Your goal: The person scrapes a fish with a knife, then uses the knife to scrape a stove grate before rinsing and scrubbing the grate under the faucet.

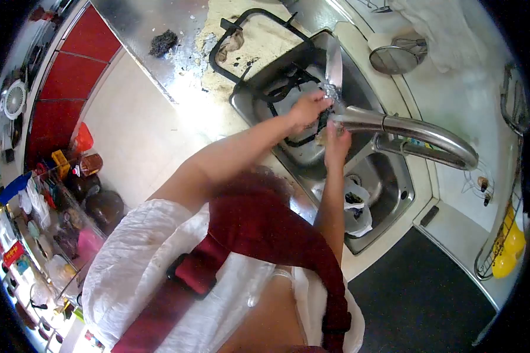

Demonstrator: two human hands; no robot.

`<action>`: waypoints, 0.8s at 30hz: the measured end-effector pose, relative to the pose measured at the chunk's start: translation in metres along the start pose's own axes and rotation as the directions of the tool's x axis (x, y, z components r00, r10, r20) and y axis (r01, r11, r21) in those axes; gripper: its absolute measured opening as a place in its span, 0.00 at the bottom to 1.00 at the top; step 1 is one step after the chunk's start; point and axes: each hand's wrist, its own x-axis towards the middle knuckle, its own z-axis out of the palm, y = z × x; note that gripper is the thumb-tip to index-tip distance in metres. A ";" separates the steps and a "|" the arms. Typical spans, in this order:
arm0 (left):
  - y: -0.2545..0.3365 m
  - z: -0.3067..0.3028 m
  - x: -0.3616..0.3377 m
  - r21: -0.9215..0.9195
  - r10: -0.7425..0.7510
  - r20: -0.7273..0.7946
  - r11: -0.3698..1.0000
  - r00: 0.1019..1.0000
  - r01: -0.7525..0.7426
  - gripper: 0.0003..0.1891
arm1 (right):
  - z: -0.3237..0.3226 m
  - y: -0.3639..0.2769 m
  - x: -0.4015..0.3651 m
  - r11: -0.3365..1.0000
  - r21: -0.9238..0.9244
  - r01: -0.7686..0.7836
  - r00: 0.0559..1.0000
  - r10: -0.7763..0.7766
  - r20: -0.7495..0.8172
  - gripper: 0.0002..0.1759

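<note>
Risk first: we judge the chief hazard to be the exposed edge of the metal blade, which stands upright over the sink at upper centre of the frame. The left hand is closed on a grey metal scourer pressed against the foot of the blade. Wet fingers could slip off the pad and onto the edge. The right hand sits just below, under the tap spout. It looks curled round the lower end of the utensil, but the spout covers the fingers and we cannot tell how it grips — a loose hold there would let the blade twist or drop. A black hob grate lies in the basin directly beneath both hands; a falling blade would strike it and could bounce.

Condition of the item: the blade is long, narrow, bright and reflective, tapering toward the top. Whether it is a knife or a flat turner we cannot tell. No residue is discernible at this size.

Surroundings: a second grate rests on the soiled counter at upper centre-left, a round mesh strainer lies at upper right, and a white bag sits lower in the basin.
</note>
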 end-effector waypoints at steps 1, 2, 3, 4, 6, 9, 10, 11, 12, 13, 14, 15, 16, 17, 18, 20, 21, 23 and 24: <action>0.020 -0.003 -0.005 -0.014 0.039 0.020 0.999 0.999 -0.039 0.09 | 0.003 0.029 0.012 0.989 0.127 -0.075 0.993 0.063 0.095 0.24; 0.034 -0.005 -0.009 -0.029 0.080 0.038 0.996 0.996 -0.079 0.08 | 0.006 0.044 0.019 0.956 0.244 -0.160 0.974 0.112 0.198 0.25; 0.038 -0.004 -0.010 -0.046 0.136 -0.002 0.990 0.991 -0.136 0.08 | 0.008 0.027 0.018 0.957 0.244 -0.157 0.973 0.108 0.204 0.25; 0.040 -0.004 -0.010 -0.046 0.138 -0.008 0.989 0.990 -0.139 0.08 | 0.011 -0.009 0.013 0.893 0.359 -0.272 0.945 0.177 0.276 0.23; 0.048 -0.002 -0.009 -0.077 0.263 -0.084 0.960 0.961 -0.270 0.08 | 0.014 -0.024 0.013 0.802 0.455 -0.387 0.905 0.235 0.355 0.22; 0.068 0.002 -0.014 -0.154 0.276 -0.154 0.942 0.949 -0.299 0.07 | 0.022 -0.007 0.025 0.665 0.588 -0.462 0.876 0.235 0.422 0.22; 0.069 0.001 -0.011 -0.224 0.340 -0.149 0.903 0.929 -0.366 0.07 | 0.025 -0.007 0.026 0.635 0.607 -0.478 0.871 0.251 0.423 0.21; 0.070 -0.003 -0.009 -0.194 0.344 -0.133 0.911 0.929 -0.365 0.07 | 0.026 -0.006 0.026 0.604 0.625 -0.494 0.865 0.268 0.424 0.21; 0.064 -0.004 -0.005 -0.194 0.343 -0.133 0.911 0.930 -0.364 0.07 | 0.025 -0.006 0.025 0.604 0.625 -0.494 0.865 0.269 0.424 0.21; 0.057 -0.004 0.000 -0.189 0.374 -0.113 0.901 0.921 -0.389 0.07 | 0.022 -0.006 0.022 0.654 0.584 -0.480 0.876 0.324 0.358 0.20; 0.050 -0.006 0.005 -0.185 0.404 -0.093 0.891 0.910 -0.415 0.07 | 0.019 -0.006 0.019 0.700 0.538 -0.469 0.883 0.372 0.286 0.19; 0.045 -0.004 0.000 -0.149 0.345 -0.076 0.924 0.936 -0.352 0.06 | 0.017 0.000 0.016 0.701 0.537 -0.469 0.883 0.372 0.286 0.19; 0.037 -0.002 -0.001 -0.239 0.212 -0.037 0.947 0.977 -0.215 0.07 | 0.014 0.008 0.012 0.711 0.516 -0.478 0.873 0.448 0.192 0.18; 0.029 0.004 -0.003 -0.183 0.165 -0.049 0.968 0.985 -0.172 0.07 | 0.010 0.015 0.009 0.718 0.495 -0.489 0.851 0.517 0.091 0.17; 0.025 0.010 -0.007 -0.128 0.118 -0.062 0.984 0.991 -0.125 0.08 | 0.005 0.019 0.006 0.719 0.493 -0.490 0.850 0.519 0.087 0.17; 0.018 0.021 -0.014 -0.230 -0.037 0.000 0.973 0.999 0.036 0.09 | -0.004 0.028 0.002 0.790 0.420 -0.448 0.889 0.443 0.115 0.16; 0.019 0.026 -0.017 -0.312 -0.178 0.073 0.930 0.981 0.192 0.09 | -0.007 0.047 0.005 0.790 0.419 -0.448 0.889 0.444 0.113 0.16; 0.026 0.038 -0.024 -0.329 -0.185 0.026 0.926 0.982 0.183 0.10 | -0.009 0.092 0.013 0.966 0.212 -0.148 0.988 0.154 -0.013 0.27; 0.030 0.043 -0.026 -0.345 -0.192 -0.023 0.923 0.981 0.173 0.10 | -0.008 0.088 0.011 0.966 0.214 -0.147 0.988 0.154 -0.016 0.27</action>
